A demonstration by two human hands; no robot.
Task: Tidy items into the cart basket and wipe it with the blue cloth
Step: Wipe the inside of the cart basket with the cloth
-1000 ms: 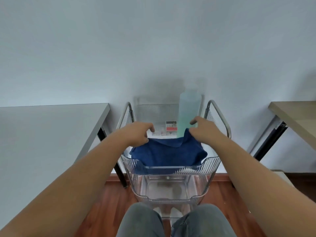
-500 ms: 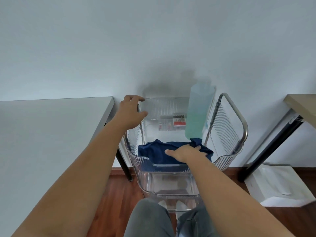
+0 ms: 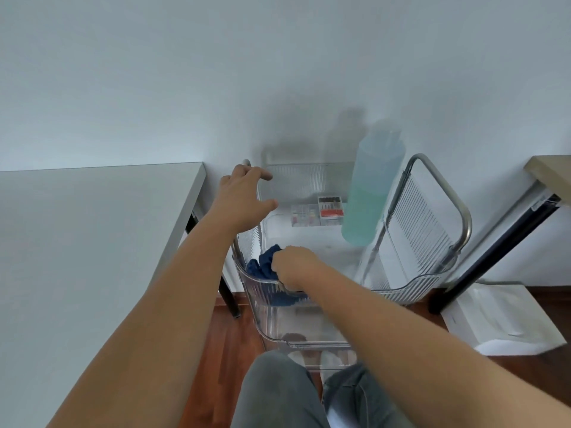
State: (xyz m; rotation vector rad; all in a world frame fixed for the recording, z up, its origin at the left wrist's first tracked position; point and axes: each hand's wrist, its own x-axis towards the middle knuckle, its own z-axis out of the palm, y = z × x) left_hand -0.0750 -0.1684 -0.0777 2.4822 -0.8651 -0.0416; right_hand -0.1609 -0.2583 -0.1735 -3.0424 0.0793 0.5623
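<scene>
The clear ribbed cart basket stands against the wall between two tables. My right hand is closed on the bunched blue cloth at the basket's near left corner, pressing it to the floor of the basket. My left hand rests on the cart's left metal handle, fingers spread over it. At the back of the basket stand a tall bottle of green liquid, a small red and black box and a clear small case.
A grey table lies to the left, its black leg beside the cart. A wooden table with a black leg is on the right, a white box on the wood floor below. My knees are at the bottom.
My right hand has dragged the cloth from the basket's middle to its near left corner, bunching it up. My left hand stays at the left handle with fingers more spread.
</scene>
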